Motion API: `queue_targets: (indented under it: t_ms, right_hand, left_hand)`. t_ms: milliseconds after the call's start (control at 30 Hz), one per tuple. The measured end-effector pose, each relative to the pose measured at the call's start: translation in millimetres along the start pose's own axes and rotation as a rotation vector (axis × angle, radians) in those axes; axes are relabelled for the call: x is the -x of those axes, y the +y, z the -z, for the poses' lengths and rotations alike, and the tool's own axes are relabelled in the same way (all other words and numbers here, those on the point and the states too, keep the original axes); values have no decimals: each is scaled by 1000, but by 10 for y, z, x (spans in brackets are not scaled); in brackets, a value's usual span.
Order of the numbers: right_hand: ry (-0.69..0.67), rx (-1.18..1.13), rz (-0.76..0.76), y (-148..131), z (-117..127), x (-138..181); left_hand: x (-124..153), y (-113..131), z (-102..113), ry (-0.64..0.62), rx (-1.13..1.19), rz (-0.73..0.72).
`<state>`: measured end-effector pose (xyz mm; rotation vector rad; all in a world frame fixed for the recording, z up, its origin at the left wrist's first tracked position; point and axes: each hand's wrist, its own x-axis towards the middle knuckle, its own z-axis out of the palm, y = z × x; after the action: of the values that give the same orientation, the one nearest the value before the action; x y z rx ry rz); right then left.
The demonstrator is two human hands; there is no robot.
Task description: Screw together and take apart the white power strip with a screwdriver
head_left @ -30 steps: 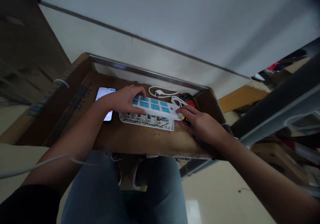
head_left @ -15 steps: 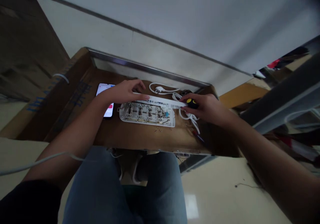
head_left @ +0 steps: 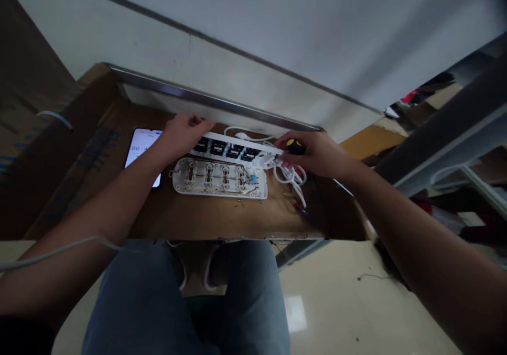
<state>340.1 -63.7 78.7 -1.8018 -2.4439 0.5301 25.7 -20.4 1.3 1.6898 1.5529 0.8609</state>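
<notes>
An opened power strip lies in two halves. Its white half (head_left: 217,189), with metal contact strips and a small blue part, rests flat on the cardboard. Behind it, the other half, the power strip cover (head_left: 253,148), is turned with its inner side and black socket pieces toward me. My left hand (head_left: 186,133) pinches this cover near its left end. At the cover's right end, my right hand (head_left: 317,151) grips it with the fingers while a screwdriver (head_left: 295,146) with a yellow and black handle stays tucked in the same hand; its shaft is hidden.
A lit phone (head_left: 140,142) lies left, partly behind my left forearm. White cable (head_left: 295,178) is coiled at the right. Several small screws (head_left: 240,204) lie in front of the open half. Cardboard walls (head_left: 51,143) and a metal edge (head_left: 198,97) bound the work area.
The cover has tipped from standing on edge to showing its black inner pieces, and it now sits behind the other half. Both hands moved with it. The camera view has shifted.
</notes>
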Motion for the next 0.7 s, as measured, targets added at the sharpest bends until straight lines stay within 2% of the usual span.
queue_targets:
  t_ms: [200, 400, 533, 633, 700]
  right_hand:
    - [23, 33, 15, -11, -16, 2]
    - [33, 85, 32, -37, -36, 57]
    - [78, 125, 73, -41, -107, 134]
    - [109, 146, 116, -28, -211, 213]
    - [114, 158, 148, -12, -286, 261]
  left_hand:
    - [-66, -57, -9, -22, -13, 30]
    - [-17, -25, 28, -122, 36, -22]
    - [9, -13, 118, -293, 3, -119]
    - [5, -31, 185, -452, -101, -204]
    - [3, -43, 211, -514, -180, -238]
